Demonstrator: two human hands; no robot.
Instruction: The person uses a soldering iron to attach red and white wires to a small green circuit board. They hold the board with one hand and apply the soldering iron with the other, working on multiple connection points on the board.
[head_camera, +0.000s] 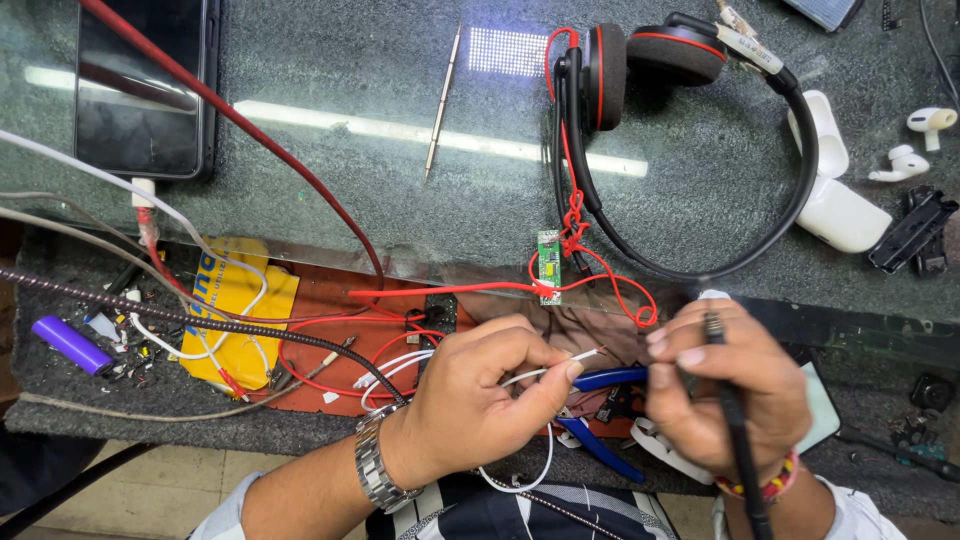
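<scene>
My left hand (480, 395) pinches a thin white wire (585, 354) between thumb and forefinger, its bare tip pointing right. My right hand (725, 385) grips a black pen-like tool with a black cord (737, 430), its tip (712, 322) pointing up beside the wire's end. Blue-handled pliers (605, 378) lie under and between the two hands. A small green circuit board (548, 266) lies above them, joined by red wires (610, 280) to black-and-red headphones (680, 60).
A dark phone (140, 90) sits at the top left, a metal probe (441, 100) at the top middle. A white earbud case (835, 195) and earbuds (905, 160) lie at the right. A purple lighter (70, 344), a yellow packet (235, 310) and loose cables crowd the left.
</scene>
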